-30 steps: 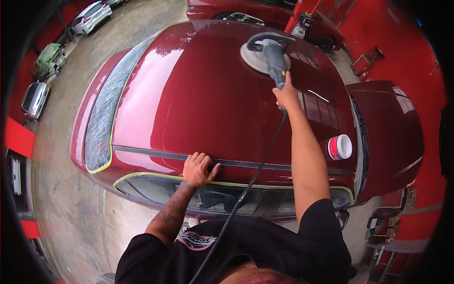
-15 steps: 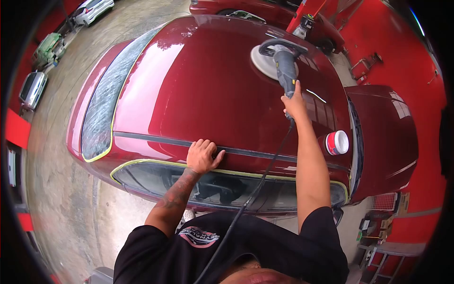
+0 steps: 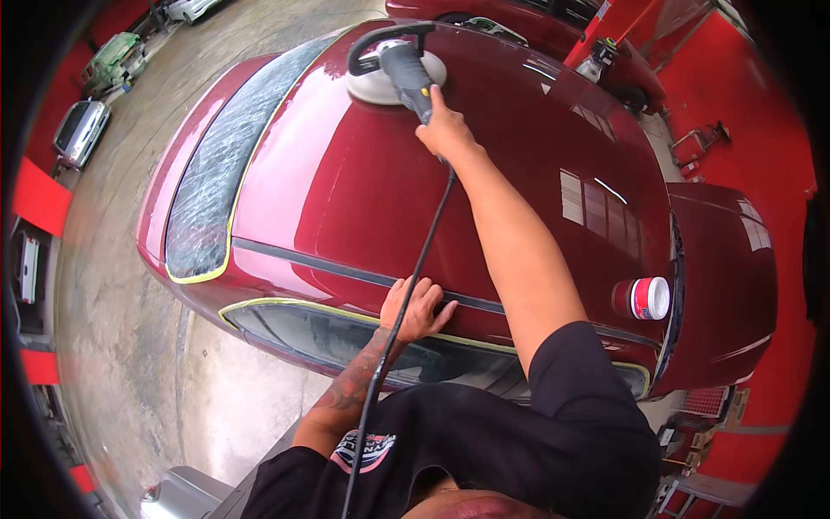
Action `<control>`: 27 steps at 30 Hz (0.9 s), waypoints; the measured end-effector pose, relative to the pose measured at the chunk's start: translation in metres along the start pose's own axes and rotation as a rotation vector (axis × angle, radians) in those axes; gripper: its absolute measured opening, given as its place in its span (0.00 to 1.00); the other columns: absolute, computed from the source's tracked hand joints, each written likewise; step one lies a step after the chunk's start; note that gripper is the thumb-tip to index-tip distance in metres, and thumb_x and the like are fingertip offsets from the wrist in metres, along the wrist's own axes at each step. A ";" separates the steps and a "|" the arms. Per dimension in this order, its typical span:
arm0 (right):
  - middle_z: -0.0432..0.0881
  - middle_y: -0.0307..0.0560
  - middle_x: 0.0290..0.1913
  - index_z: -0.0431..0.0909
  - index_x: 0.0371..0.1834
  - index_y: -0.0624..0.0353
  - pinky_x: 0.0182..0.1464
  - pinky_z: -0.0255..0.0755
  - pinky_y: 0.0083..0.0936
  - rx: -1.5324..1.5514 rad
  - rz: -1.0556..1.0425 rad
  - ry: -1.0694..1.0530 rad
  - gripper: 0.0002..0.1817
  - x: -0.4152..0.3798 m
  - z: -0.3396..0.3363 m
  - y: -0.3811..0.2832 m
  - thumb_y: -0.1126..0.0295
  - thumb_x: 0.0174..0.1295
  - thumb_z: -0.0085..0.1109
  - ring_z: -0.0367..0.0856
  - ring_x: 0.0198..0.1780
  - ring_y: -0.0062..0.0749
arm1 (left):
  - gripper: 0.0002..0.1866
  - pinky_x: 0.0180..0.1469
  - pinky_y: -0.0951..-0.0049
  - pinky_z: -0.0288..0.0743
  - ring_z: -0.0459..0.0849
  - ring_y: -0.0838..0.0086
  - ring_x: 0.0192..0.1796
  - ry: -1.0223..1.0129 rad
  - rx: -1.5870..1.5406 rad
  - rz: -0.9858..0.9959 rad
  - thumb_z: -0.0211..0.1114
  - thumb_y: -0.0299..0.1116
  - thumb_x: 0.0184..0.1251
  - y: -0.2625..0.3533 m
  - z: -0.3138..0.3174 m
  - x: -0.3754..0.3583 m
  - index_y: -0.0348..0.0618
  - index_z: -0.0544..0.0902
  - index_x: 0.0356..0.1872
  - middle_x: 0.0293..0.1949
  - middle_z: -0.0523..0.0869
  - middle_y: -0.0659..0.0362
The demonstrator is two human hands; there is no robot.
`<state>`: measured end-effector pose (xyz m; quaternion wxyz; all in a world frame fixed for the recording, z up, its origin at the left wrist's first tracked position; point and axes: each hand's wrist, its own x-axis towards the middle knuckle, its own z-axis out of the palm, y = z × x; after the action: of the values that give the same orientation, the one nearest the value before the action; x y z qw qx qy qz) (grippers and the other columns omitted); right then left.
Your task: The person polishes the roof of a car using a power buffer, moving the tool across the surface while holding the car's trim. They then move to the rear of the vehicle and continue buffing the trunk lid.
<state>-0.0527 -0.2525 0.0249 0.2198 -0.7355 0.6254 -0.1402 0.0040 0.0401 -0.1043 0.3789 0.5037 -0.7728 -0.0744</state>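
My right hand [image 3: 446, 127] is wrapped round the body of a grey and black car polisher [image 3: 404, 73], near its cord end. The polisher's round white pad [image 3: 373, 89] lies against the dark red roof [image 3: 415, 190] of a car, towards the roof's far side. From the handle a black cord [image 3: 425, 251] runs back over my left wrist and shirt. My left hand [image 3: 418, 307] rests on the near roof edge by the dark trim strip [image 3: 320, 264], holding nothing, fingers bent loosely and thumb apart. A white tub with a red label [image 3: 649, 298] sits on the roof's front corner.
Yellow-green masking tape [image 3: 229, 246] borders the streaked rear window [image 3: 210, 173] and the side window. Another red car [image 3: 510, 22] stands beyond the roof, near a red lift post [image 3: 596, 35]. A silver vehicle [image 3: 186, 493] is at lower left.
My right hand has swept the polisher left across the roof to its far rear side. The cord has swung left with it. The whole view has shifted; my left hand stays on the roof edge.
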 end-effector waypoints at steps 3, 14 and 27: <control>0.79 0.71 0.69 0.42 0.90 0.34 0.72 0.75 0.54 0.011 -0.055 -0.058 0.52 -0.002 0.019 -0.029 0.65 0.64 0.61 0.80 0.70 0.65 | 0.19 0.39 0.62 0.72 0.78 0.65 0.33 0.010 0.045 0.018 0.77 0.46 0.63 0.006 -0.008 0.005 0.50 0.76 0.25 0.27 0.75 0.62; 0.84 0.70 0.61 0.42 0.90 0.39 0.68 0.78 0.55 -0.015 -0.085 -0.126 0.52 -0.093 0.001 -0.011 0.64 0.67 0.65 0.84 0.63 0.67 | 0.19 0.41 0.61 0.75 0.80 0.63 0.36 -0.031 0.126 0.001 0.74 0.49 0.67 0.006 -0.007 0.002 0.49 0.78 0.27 0.29 0.76 0.60; 0.87 0.71 0.52 0.40 0.90 0.42 0.50 0.84 0.47 0.073 0.250 0.211 0.53 -0.182 -0.072 0.164 0.63 0.67 0.66 0.88 0.45 0.58 | 0.17 0.43 0.60 0.75 0.81 0.62 0.38 -0.013 0.126 0.008 0.74 0.47 0.66 0.008 -0.003 0.002 0.49 0.78 0.29 0.29 0.78 0.60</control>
<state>-0.2611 -0.1047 0.0179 0.1952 -0.6246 0.7261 -0.2110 -0.0001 0.0430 -0.0968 0.3417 0.5230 -0.7804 -0.0274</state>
